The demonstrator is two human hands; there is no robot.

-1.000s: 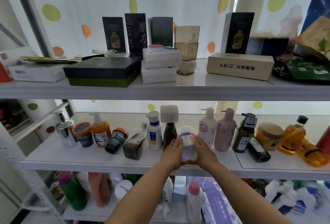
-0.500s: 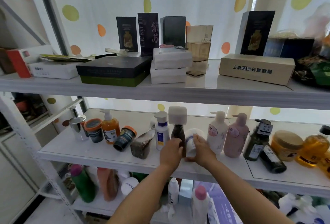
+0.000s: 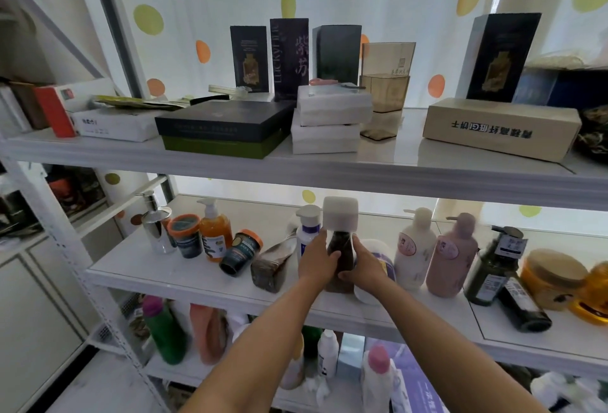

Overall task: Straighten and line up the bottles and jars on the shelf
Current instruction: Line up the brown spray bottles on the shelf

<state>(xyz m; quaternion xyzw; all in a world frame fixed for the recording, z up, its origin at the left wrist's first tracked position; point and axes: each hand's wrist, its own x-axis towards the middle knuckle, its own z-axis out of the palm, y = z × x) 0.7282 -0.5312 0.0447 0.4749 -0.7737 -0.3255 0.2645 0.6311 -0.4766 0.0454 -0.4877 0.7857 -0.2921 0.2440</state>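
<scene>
Dark bottle (image 3: 342, 246) gripped on the middle shelf (image 3: 184, 277)

1. Hands: the left hand (image 3: 316, 261) curls round the left side of the dark bottle. The right hand (image 3: 365, 266) curls round its right side. Both grip the body below the white square cap (image 3: 340, 216).
2. Position: the dark bottle stands upright near the front edge of the middle shelf, about midway along the row.
3. Behind the hands: a white bottle (image 3: 307, 226) with a blue label stands just behind the left hand. A white jar (image 3: 381, 249) sits behind the right hand, partly hidden.
4. Left of the hands: a brown pouch (image 3: 273, 264) leans tilted. A tipped jar (image 3: 241, 249) with an orange rim lies on its side. An orange pump bottle (image 3: 215, 231), an upright jar (image 3: 186, 235) and a chrome dispenser (image 3: 154, 225) stand upright.
5. Right of the hands: a white pump bottle (image 3: 414, 244), a pink pump bottle (image 3: 452, 254) and a green pump bottle (image 3: 493, 268) stand side by side. A small black bottle (image 3: 523, 307) lies on its side in front of the green pump bottle. An amber jar (image 3: 556, 277) stands beyond it.
</scene>
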